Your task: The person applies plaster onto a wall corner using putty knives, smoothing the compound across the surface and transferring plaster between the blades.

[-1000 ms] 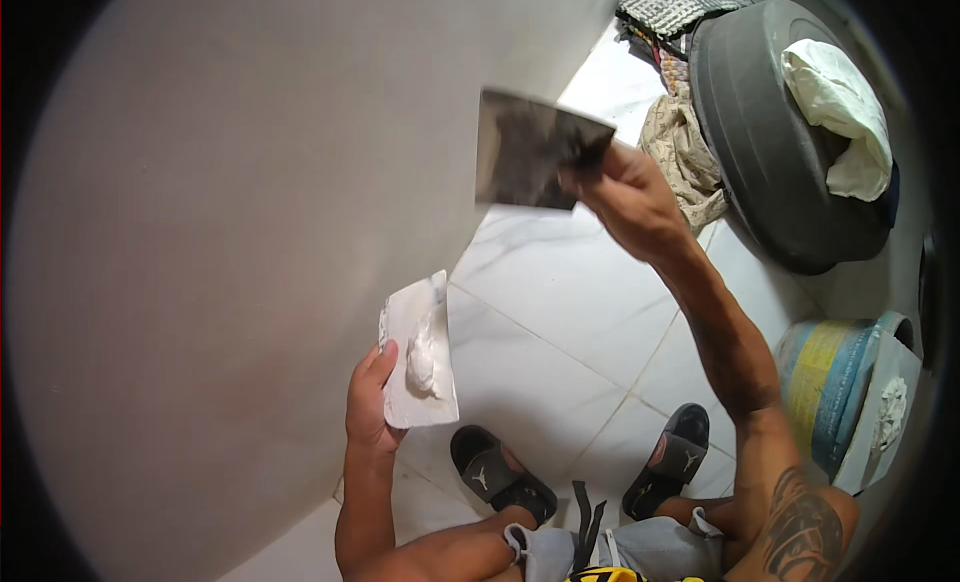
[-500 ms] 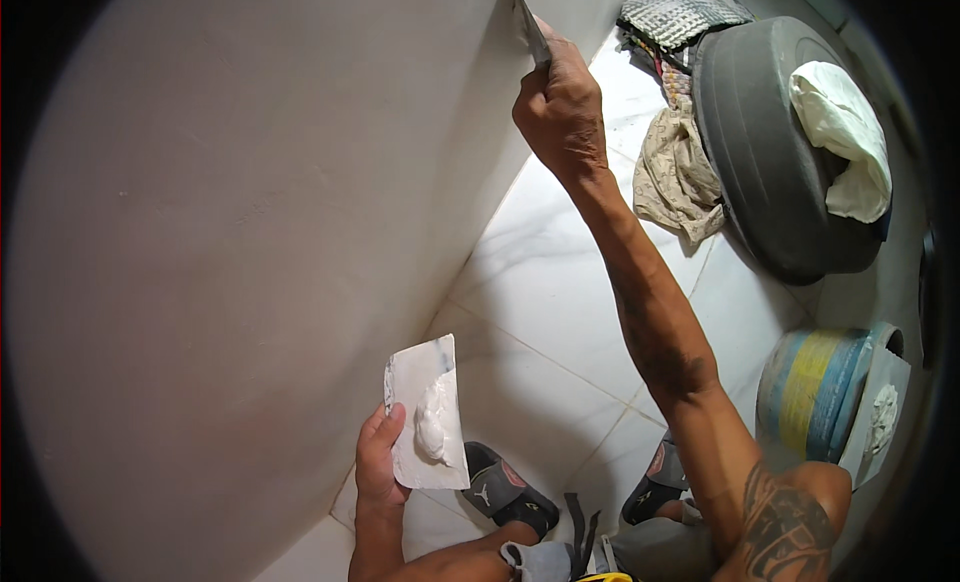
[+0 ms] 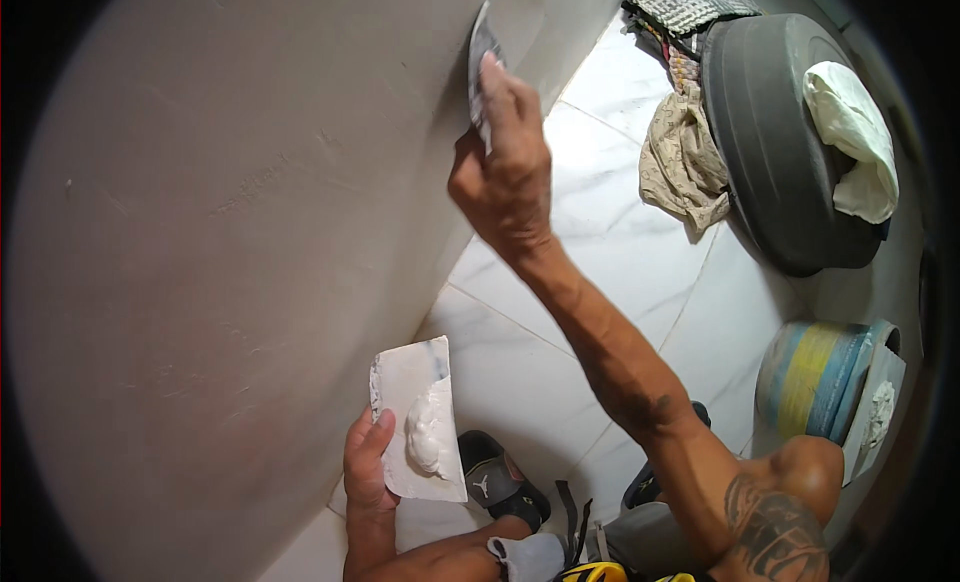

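My right hand [image 3: 508, 172] grips a flat metal scraper [image 3: 482, 37], holding it edge-on against or very near the pale wall [image 3: 230, 272] in the upper middle of the view; contact is hard to tell. Low in the middle, my left hand [image 3: 365, 457] holds a white board [image 3: 410, 372] upright along its left side, with a thick lump of white putty [image 3: 428, 432] on it. Faint scuffs and marks show on the wall.
Marble-look floor tiles [image 3: 600, 222] run along the wall. At upper right are a dark round tub [image 3: 760, 152], a white cloth [image 3: 855, 132] and crumpled fabrics [image 3: 675, 162]. A striped bucket [image 3: 810, 372] with a putty-smeared board [image 3: 875, 422] stands right of my feet.
My right hand with the scraper has swung up to the wall, then shifted slightly left and down. My left hand and board have moved lower.
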Demonstrator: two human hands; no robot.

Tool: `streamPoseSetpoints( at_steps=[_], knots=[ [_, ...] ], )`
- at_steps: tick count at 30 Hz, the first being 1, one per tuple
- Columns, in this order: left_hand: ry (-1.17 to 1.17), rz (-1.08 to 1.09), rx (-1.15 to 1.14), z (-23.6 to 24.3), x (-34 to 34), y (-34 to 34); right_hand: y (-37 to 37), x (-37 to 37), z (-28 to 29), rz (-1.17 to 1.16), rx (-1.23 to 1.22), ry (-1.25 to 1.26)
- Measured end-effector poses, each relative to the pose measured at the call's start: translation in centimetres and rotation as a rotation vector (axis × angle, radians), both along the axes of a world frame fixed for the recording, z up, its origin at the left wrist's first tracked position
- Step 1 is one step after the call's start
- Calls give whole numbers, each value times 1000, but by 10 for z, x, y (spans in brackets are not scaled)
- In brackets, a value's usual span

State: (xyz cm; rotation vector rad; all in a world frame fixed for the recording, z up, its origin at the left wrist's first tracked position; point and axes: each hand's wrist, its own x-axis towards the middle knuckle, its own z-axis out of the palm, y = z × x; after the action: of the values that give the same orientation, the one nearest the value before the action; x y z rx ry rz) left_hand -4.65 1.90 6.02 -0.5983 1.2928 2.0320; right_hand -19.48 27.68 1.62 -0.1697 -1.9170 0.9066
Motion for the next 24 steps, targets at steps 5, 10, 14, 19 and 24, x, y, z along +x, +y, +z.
streamPoseSetpoints(
  at_steps=[5,10,14,19,24],
  knots=[
    [60,22,-48,10,3,-8,-57,29,-9,24,3,-40],
    [174,77,-118,16,5,-11,-94,50,-22,69,-26,-77],
    [230,121,-138,28,6,-7,-80,72,-16,130,18,-65],
    [292,115,-114,37,4,1,-19,91,3,262,12,-29],
    [269,103,-133,36,7,3,79,26,39,-57,8,43]
  ],
)
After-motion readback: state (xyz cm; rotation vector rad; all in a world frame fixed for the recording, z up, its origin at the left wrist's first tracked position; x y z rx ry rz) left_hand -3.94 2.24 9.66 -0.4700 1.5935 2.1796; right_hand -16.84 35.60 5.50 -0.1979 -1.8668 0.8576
